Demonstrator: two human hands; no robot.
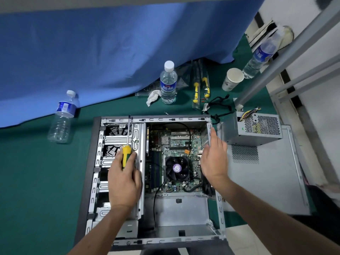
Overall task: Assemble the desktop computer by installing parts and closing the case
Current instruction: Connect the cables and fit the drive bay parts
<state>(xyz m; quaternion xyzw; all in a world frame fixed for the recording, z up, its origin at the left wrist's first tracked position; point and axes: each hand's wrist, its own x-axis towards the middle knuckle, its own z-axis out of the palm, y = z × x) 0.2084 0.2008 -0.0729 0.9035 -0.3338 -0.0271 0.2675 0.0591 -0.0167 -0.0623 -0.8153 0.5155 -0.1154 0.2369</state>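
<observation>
The left hand point(123, 178) grips a yellow screwdriver point(126, 152) over the drive cage at the left of the open case point(219, 205). The right hand point(214, 159), fingers spread, reaches toward the power supply point(252, 128) lying just right of the case; its dangling cables could snag the motherboard point(174, 144)

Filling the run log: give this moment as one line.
left hand: grips screwdriver over drive cage | right hand: open, by case right wall | power supply: outside case

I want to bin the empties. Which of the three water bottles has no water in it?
The left bottle, beside the case's far-left corner: clear and empty. The middle bottle and the right bottle hold water.
</observation>
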